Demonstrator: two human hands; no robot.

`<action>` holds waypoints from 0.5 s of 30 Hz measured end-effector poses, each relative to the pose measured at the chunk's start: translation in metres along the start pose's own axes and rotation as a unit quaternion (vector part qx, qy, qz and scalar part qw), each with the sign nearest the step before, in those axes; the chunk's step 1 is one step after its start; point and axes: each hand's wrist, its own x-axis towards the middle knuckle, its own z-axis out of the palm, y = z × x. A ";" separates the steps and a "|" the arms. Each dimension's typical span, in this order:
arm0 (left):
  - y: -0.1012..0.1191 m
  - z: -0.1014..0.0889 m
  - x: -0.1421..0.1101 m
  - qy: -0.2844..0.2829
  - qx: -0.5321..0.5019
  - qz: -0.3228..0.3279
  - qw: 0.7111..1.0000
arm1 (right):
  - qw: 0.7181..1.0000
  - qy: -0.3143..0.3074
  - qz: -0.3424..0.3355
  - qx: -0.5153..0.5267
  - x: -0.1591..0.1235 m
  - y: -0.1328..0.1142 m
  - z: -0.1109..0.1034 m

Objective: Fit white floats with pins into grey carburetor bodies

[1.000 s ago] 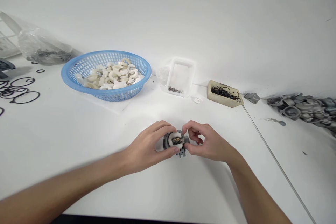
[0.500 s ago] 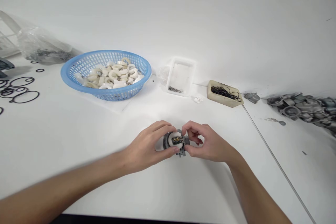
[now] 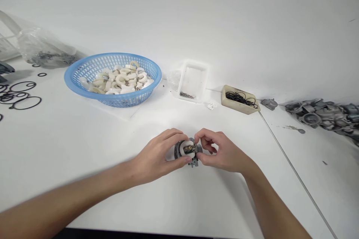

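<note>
A grey metal carburetor (image 3: 192,162) rests on the white table with its underside up, and two brass jets show in its middle. Around the jets sits a white, C-shaped float (image 3: 183,149). My left hand (image 3: 157,155) grips the carburetor from the left, fingers at the far side and thumb at the near side. On the right, the thumb and forefinger of my right hand (image 3: 220,152) close on the carburetor near the float's hinge. Whether a small pin is between those fingertips, I cannot tell.
Behind stand a blue basket (image 3: 112,99) of white floats, a white tray (image 3: 206,82) with small metal pins, and a beige box (image 3: 238,108) of black rubber rings. Grey metal bowls (image 3: 322,115) are heaped at right. Black rings (image 3: 27,103) lie at left. A thin rod (image 3: 294,171) crosses the right side.
</note>
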 end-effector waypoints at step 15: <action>0.000 0.000 0.000 -0.001 0.003 0.005 1.000 | 1.000 -0.004 -0.003 -0.003 0.000 0.000 0.000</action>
